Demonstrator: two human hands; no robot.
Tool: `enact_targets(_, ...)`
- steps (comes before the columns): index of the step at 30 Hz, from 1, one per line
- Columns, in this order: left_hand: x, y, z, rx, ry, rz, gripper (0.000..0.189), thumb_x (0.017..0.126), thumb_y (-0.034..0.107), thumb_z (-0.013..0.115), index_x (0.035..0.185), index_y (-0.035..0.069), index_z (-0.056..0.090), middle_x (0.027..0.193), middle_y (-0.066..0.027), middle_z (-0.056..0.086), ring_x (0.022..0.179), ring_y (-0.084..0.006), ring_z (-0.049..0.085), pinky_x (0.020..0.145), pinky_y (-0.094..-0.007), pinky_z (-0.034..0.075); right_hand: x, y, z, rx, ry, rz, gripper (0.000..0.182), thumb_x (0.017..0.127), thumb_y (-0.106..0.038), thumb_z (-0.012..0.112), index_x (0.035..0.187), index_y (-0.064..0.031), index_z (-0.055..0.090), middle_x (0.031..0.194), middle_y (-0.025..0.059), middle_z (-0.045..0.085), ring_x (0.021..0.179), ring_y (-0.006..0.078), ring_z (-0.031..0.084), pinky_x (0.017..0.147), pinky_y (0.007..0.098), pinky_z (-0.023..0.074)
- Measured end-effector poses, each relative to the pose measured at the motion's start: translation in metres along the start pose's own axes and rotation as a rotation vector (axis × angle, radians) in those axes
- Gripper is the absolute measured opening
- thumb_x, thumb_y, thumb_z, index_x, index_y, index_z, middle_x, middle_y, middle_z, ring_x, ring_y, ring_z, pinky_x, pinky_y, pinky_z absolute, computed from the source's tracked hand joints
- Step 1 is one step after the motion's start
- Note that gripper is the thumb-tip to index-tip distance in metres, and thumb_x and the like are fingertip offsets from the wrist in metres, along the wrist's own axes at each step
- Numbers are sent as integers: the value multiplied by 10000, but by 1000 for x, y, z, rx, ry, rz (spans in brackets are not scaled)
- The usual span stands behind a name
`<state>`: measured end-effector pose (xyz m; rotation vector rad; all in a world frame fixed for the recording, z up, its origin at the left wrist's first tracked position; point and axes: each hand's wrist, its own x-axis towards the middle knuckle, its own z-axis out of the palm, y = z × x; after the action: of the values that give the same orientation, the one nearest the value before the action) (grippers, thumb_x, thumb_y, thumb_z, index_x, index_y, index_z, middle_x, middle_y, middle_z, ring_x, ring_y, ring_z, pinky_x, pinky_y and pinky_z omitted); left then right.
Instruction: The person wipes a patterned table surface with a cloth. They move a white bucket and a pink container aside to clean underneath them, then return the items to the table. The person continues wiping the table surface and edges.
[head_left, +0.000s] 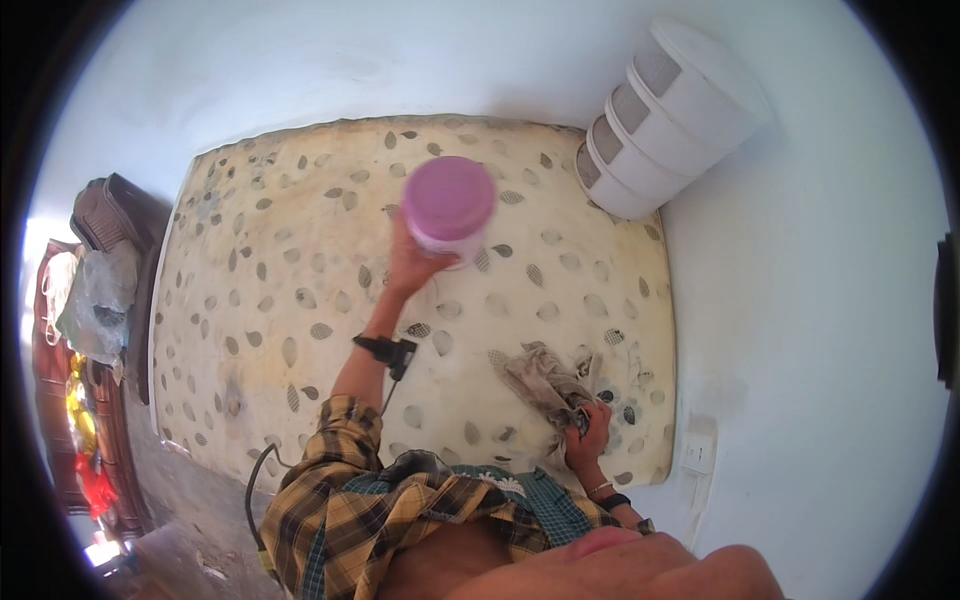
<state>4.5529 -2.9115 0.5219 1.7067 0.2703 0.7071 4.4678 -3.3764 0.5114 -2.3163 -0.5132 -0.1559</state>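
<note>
My left hand (414, 259) is wrapped around a plastic jar (450, 206) with a purple lid, out over the middle of the leaf-patterned table cover (337, 375). The lid faces up toward me and the jar's contents are hidden. Whether its base touches the surface I cannot tell. At the near right, my right hand (589, 435) grips a crumpled grey-brown cloth (551, 386), which lies spread over the cover. The cover bears yellowish-brown stains, mostly toward its far and left parts.
A white stacked, tiered container (675, 120) with mesh windows stands at the far right corner. Pale walls border the far and right sides, with a socket (699, 454) at right. To the left are a dark case (120, 214), plastic bags (105, 300) and a wooden door (56, 420).
</note>
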Motion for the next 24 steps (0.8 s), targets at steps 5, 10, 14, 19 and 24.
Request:
enact_targets(5,6,24,162,187,-211,279,1264,531,262,976,1545,68,248,1490,-189,361,1366,-389,381,1155,-496,324,3,-1,-2,41,-1,35,366,738,-78,639,1098,-29,603,1154,254,573,1076,454,581,912,456,491)
enact_targets(10,1,58,310,153,-252,59,1340,546,308,965,1574,96,132,1512,-229,293,1374,-476,305,1129,-549,327,1,3,1,84,5,83,391,710,-107,684,1093,-45,635,1168,245,585,1078,437,600,891,455,505)
enact_targets(14,2,62,372,171,-184,26,1346,541,308,966,1578,121,128,1505,-254,277,1356,-492,312,1114,-568,331,-3,6,4,133,-22,100,437,695,-163,735,1121,-99,660,1247,223,571,1100,423,605,875,462,521)
enact_targets(19,8,62,402,143,-142,77,1358,551,302,962,1589,151,99,1514,-267,255,1364,-504,300,1099,-591,335,-5,12,1,180,-59,85,451,734,-197,744,1166,-118,641,1295,221,534,1100,436,588,875,476,512)
enact_targets(24,35,72,399,286,-289,-275,1392,577,371,957,1598,105,49,1549,-283,220,1377,-530,299,1138,-578,300,-3,13,-1,229,-62,43,420,760,-173,722,1165,-100,636,1266,205,560,1089,412,599,872,462,512)
